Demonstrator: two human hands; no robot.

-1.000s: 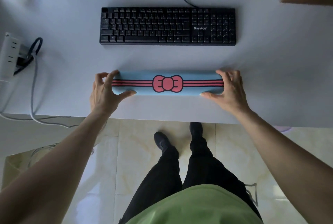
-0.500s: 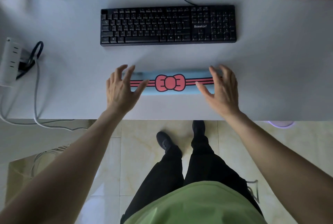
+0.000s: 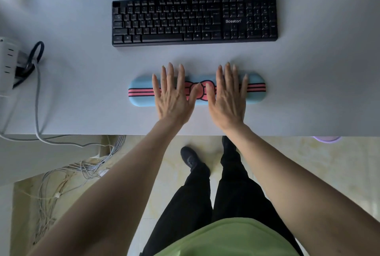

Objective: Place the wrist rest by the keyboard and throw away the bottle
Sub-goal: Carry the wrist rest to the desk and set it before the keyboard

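Head view, left hand (image 3: 174,99), right hand (image 3: 227,99) flat, fingers spread, over wrist rest (image 3: 141,93)

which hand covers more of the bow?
Left hand: its thumb and palm overlap the bow on the wrist rest; right hand only touches its edge.

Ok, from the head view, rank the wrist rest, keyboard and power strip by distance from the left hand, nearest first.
1. Wrist rest: directly under the left hand.
2. Keyboard: just beyond the fingertips.
3. Power strip: far out at the desk's left edge.
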